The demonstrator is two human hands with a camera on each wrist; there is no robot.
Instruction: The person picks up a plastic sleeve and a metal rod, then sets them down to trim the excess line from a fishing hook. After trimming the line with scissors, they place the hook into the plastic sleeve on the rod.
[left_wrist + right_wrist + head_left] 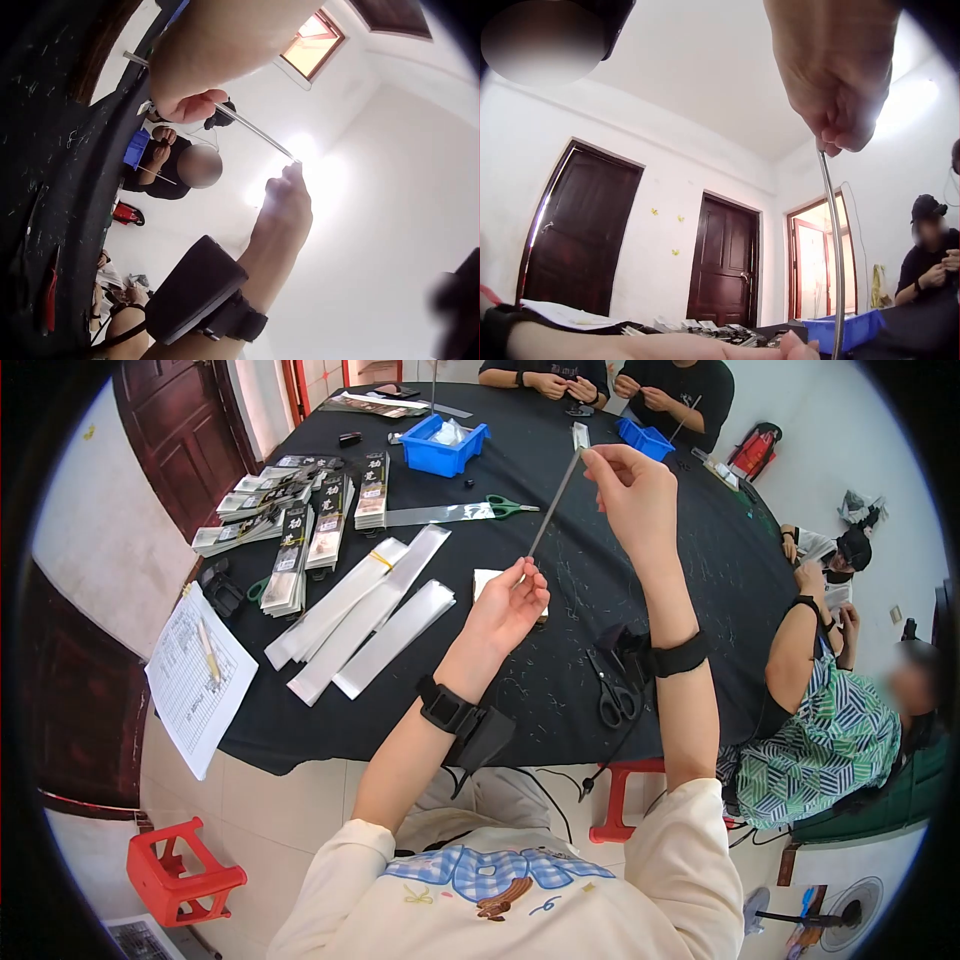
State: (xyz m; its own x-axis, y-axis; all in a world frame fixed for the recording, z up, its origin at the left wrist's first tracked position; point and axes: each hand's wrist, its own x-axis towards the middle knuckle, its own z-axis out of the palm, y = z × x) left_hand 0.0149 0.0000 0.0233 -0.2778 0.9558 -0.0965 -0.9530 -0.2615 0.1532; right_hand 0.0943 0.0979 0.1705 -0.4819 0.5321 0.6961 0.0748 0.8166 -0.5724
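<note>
A slim grey metal rod (pixel 556 507) is stretched at a slant between both hands over the black table. Fingertips of my right hand (pixel 640 490) pinch its upper end. Lower down, thumb and fingers of my left hand (pixel 508 607) grip the other end. In the left wrist view the rod (pixel 259 133) runs from the left hand (pixel 191 105) up to the right hand (pixel 285 202), with a short tip poking out past the left hand. In the right wrist view the rod (pixel 832 225) hangs down from the right hand (pixel 844 105) and looks slightly bowed.
Long clear plastic sleeves (pixel 365 610) and stacks of labelled packets (pixel 290 560) lie to the left. Black scissors (pixel 616 695) are near my right forearm; green-handled scissors (pixel 512 507) lie further back. A blue bin (pixel 440 455) stands behind. Other people (pixel 690 400) sit around the table.
</note>
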